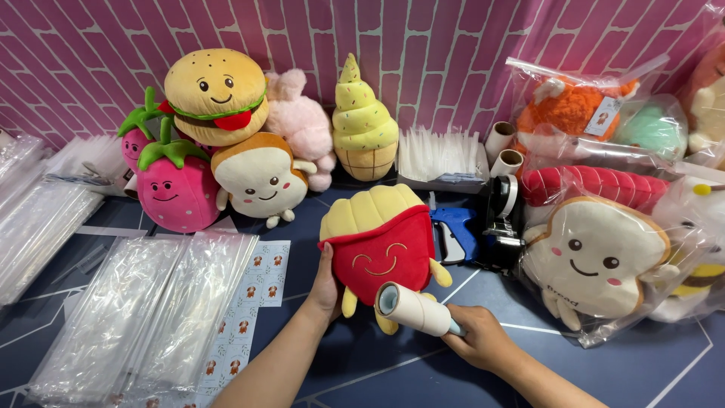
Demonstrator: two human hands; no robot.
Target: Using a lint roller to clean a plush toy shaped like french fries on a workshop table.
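A pink brick-patterned wall (pixel 453 45) stood behind a dark blue counter (pixel 377 363) crowded with soft toys. Near the middle, a french-fries plush (pixel 377 242) with a red smiling pouch stood propped upright on the counter. The left hand (pixel 326 283) was clasped around its lower left edge, thumb at the front. The right hand (pixel 479 336) was clenched round the handle of a lint roller (pixel 411 308), whose white roll lay against the plush's lower right corner, by its yellow feet.

Along the wall sat a burger plush (pixel 215 94), two strawberry plushes (pixel 170 181), a toast plush (pixel 260 177), a pink fluffy plush (pixel 302 121) and an ice-cream cone plush (pixel 364 121). Just to the right of the fries lay a blue tagging gun (pixel 453 234) and a black tape dispenser (pixel 502 219). Further right, a bagged toast plush (pixel 593 257) leaned near other bagged toys (pixel 581 106). On the left, stacks of clear plastic bags (pixel 143 310) lay beside sheets of small stickers (pixel 257 287).
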